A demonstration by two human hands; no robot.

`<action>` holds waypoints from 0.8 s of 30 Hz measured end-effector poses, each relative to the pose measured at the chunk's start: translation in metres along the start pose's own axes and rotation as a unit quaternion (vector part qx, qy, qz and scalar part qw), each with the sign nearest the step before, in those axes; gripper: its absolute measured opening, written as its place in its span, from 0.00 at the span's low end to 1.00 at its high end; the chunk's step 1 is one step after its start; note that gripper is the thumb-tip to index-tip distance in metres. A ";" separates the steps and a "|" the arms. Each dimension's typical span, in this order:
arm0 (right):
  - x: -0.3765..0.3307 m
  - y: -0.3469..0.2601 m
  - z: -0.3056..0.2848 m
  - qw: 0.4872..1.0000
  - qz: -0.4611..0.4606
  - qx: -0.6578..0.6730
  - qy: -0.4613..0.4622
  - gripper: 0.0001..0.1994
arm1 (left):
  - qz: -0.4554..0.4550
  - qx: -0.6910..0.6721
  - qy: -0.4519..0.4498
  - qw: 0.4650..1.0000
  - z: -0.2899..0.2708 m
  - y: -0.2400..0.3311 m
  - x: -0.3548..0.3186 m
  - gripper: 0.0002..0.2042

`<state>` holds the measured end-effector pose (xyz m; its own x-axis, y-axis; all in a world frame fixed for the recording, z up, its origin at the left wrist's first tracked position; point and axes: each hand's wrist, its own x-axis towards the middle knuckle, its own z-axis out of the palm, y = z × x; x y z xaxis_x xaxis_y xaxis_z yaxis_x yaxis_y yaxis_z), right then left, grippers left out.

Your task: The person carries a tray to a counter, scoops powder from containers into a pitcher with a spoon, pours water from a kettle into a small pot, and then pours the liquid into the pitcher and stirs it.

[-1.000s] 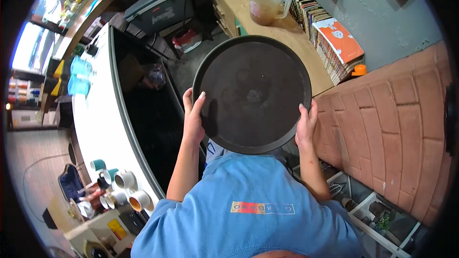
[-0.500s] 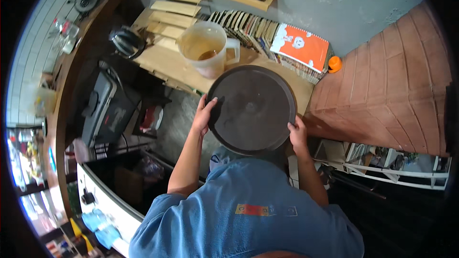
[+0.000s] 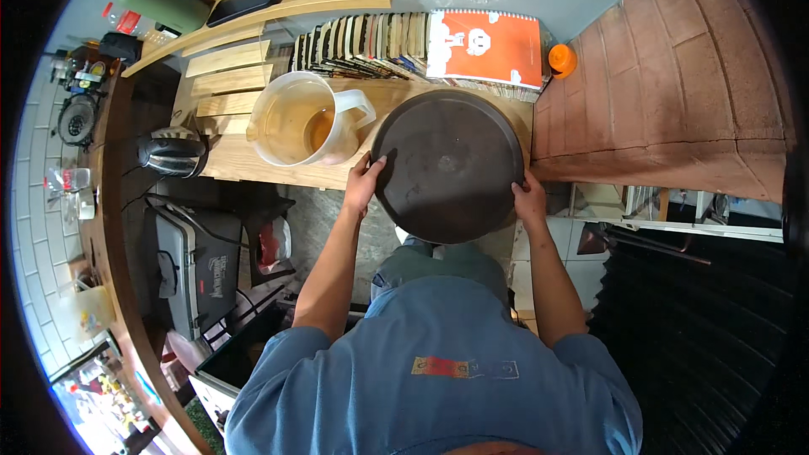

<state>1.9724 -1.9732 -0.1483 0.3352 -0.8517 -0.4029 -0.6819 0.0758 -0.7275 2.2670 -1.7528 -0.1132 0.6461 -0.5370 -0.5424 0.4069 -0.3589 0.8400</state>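
A round dark brown serving tray (image 3: 451,164) is held up between my hands, its flat face toward me and nothing lying on it. At its left rim, my left hand (image 3: 363,184) grips with the thumb on the face side. My right hand (image 3: 530,200) is closed on the right rim in the same way. Beyond the tray is a light wooden tabletop (image 3: 232,166). On it, just left of the tray, stands a translucent plastic pitcher (image 3: 268,139) with brownish liquid low inside and its handle turned right.
Behind the tray run a row of books (image 3: 362,46) and an orange spiral notebook (image 3: 506,46), with a small orange object (image 3: 562,60) beside it. A brick column (image 3: 649,109) rises on the right. An electric kettle (image 3: 171,152) and a grey case (image 3: 198,270) are at left.
My view has turned, so the table, books and pitcher now sit further left and squarer ahead. Both hands keep their hold on the tray, which is nearer the table's right end.
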 end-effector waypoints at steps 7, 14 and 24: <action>0.022 0.010 0.007 1.000 -0.005 -0.017 0.017 0.25 | -0.043 -0.005 0.016 0.999 0.017 0.020 0.010 0.33; 0.025 0.008 0.016 0.997 -0.042 -0.058 0.014 0.22 | 0.030 0.224 0.129 0.966 0.010 -0.029 0.040 0.28; 0.024 -0.026 -0.004 0.984 -0.115 -0.104 -0.082 0.29 | 0.027 0.183 0.042 0.982 -0.010 -0.047 0.063 0.36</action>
<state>1.9957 -1.9979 -0.1374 0.5847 -0.7377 -0.3377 -0.6890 -0.2317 -0.6867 2.2951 -1.7618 -0.1861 0.7175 -0.5040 -0.4807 0.1208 -0.5897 0.7986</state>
